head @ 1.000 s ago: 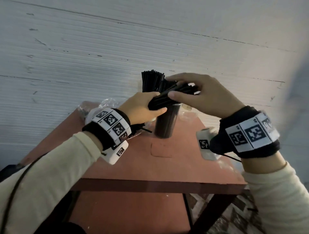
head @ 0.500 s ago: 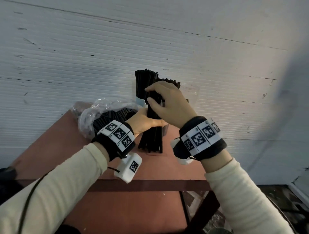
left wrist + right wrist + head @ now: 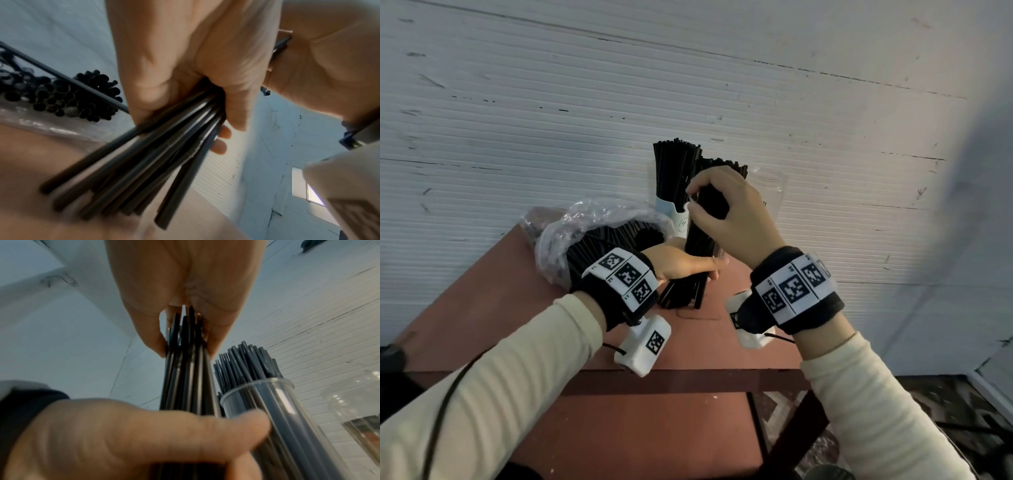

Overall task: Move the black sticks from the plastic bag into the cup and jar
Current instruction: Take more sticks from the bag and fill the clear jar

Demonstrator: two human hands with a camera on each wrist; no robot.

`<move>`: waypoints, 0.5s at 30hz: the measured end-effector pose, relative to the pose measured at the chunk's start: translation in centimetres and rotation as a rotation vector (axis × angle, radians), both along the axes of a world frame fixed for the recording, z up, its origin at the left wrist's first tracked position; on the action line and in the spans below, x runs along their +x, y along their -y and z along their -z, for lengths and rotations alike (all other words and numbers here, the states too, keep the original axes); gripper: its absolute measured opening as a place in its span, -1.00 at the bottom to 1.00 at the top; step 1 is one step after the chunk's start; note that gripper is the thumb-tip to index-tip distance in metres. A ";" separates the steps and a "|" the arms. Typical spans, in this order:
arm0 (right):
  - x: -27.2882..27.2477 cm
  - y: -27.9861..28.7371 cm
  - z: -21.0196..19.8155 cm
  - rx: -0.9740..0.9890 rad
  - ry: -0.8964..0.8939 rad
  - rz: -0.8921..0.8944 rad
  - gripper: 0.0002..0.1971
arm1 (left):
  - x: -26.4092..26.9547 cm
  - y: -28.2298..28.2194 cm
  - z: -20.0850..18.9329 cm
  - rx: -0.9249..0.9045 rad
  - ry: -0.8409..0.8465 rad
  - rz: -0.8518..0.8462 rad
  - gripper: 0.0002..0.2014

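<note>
While your left hand (image 3: 681, 263) curls round the lower part of the stick bundle (image 3: 700, 240), the plastic bag (image 3: 571, 233) lies just left of that grip with more sticks inside. Your right hand (image 3: 726, 212) clamps the bundle's upper part; the cup (image 3: 671, 212) stands just behind, the jar (image 3: 774, 192) right.

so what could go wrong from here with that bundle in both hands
The bundle of sticks fans out unevenly below the left hand, so loose ones could slip onto the table. The cup already looks packed with sticks; forcing more in might tip it. The clear jar stands close behind the right hand and could get knocked.
</note>
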State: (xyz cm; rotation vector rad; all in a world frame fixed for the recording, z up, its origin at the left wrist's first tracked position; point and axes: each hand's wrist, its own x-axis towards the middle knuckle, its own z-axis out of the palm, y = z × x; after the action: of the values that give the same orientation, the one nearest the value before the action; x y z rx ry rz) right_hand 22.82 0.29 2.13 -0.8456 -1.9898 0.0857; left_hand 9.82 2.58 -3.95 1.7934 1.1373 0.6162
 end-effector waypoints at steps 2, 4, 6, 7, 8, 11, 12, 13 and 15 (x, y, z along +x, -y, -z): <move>0.5 0.5 -0.4 -0.006 -0.036 0.000 -0.66 | 0.1 0.1 -0.3 0.051 0.001 -0.018 -0.51; 1.1 1.2 -1.2 -0.095 -0.156 -0.023 -0.38 | 0.1 0.6 -1.0 0.121 0.059 -0.032 -0.51; 1.9 1.7 -2.0 -0.184 -0.214 -0.026 -0.18 | 0.0 1.1 -1.8 0.150 0.103 -0.006 -0.61; 2.4 1.7 -2.3 -0.213 -0.170 -0.010 -0.13 | 0.0 1.5 -2.3 0.159 0.098 0.040 -0.66; 2.8 1.8 -2.6 -0.249 -0.092 -0.011 -0.11 | -0.1 1.7 -2.7 0.175 0.072 0.105 -0.69; 3.1 1.8 -2.8 -0.439 0.140 -0.167 -0.24 | -0.4 2.6 -3.7 0.208 -0.041 0.280 -0.57; 2.9 1.7 -2.6 -0.480 0.190 -0.200 -0.38 | -0.4 2.8 -3.8 0.227 -0.080 0.300 -0.51; 2.6 1.6 -2.3 -0.487 0.226 -0.206 -0.54 | -0.4 2.9 -3.9 0.238 -0.099 0.300 -0.48; 2.1 1.2 -1.9 -0.412 0.231 -0.202 -0.75 | -0.3 2.9 -3.7 0.218 -0.059 0.298 -0.52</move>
State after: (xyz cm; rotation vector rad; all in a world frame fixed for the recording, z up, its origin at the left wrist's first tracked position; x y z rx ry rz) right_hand 24.88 -0.90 4.04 -0.9414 -2.3139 0.5525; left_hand 9.52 -0.31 -0.24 2.1293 0.8413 0.5268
